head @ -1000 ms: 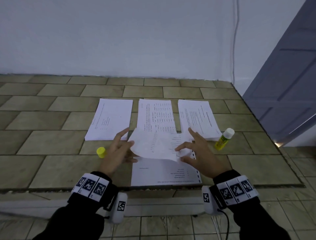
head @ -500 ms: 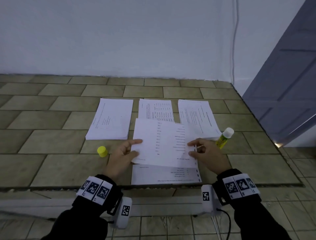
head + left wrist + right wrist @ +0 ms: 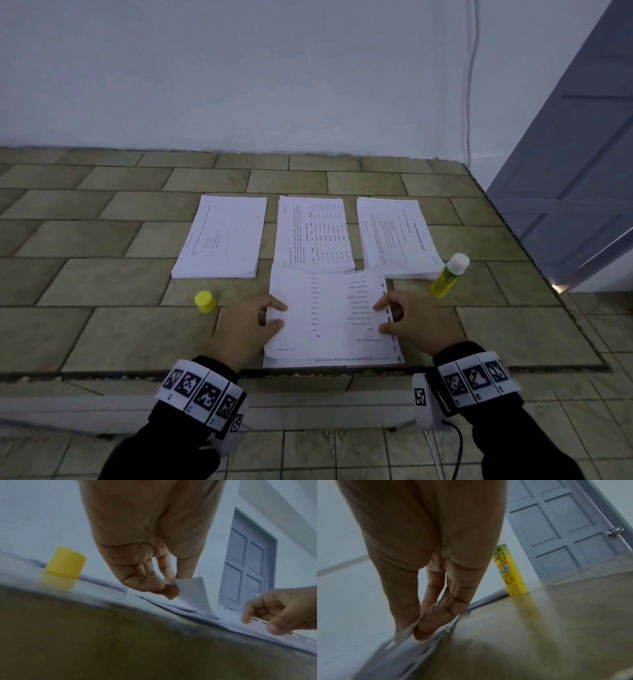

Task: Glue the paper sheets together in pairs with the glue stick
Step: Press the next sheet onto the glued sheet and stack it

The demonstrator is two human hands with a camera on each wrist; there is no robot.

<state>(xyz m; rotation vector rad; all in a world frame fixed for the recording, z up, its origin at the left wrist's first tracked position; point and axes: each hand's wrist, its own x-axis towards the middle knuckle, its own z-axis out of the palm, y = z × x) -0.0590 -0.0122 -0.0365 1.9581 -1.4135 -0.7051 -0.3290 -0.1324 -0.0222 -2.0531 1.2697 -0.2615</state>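
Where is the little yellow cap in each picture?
Head: the cap stands on the tiled counter, left of the left hand.
Left wrist: the cap is at upper left, standing left of the hand.
Right wrist: not in it; the yellow thing there is the glue stick.
Shared landmark: the grey door.

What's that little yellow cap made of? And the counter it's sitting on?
The yellow cap looks like smooth plastic: even colour, soft sheen, moulded round shape. The counter looks like glazed ceramic or stone tile: greenish-brown rectangles with grout lines, glossy enough to mirror the cap in the left wrist view.
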